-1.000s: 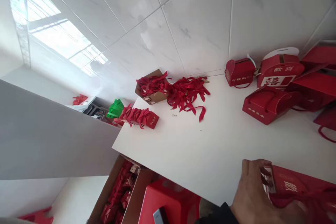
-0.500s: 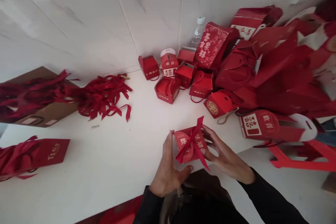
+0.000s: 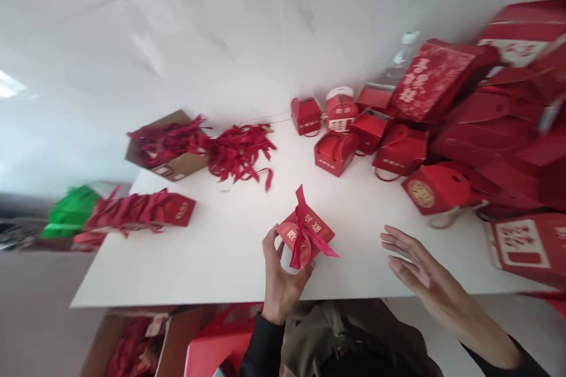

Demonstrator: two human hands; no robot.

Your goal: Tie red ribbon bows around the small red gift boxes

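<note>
Now your L hand (image 3: 279, 274) grips ribboned box (image 3: 305, 235) at table's near edge; R hand (image 3: 413, 262) empty, fingers spread, well right of it.

The white table (image 3: 212, 259) carries, at far left, a brown cardboard box (image 3: 177, 166) full of red ribbons, touching a loose ribbon pile (image 3: 241, 150). A long red box (image 3: 179, 210) lies at the left edge. Small gift boxes (image 3: 335, 153) cluster at the far side, and red bags (image 3: 495, 129) heap on the right. At the near edge, the left hand (image 3: 280, 283) holds a ribbon-tied box (image 3: 309, 230) tilted.
</note>
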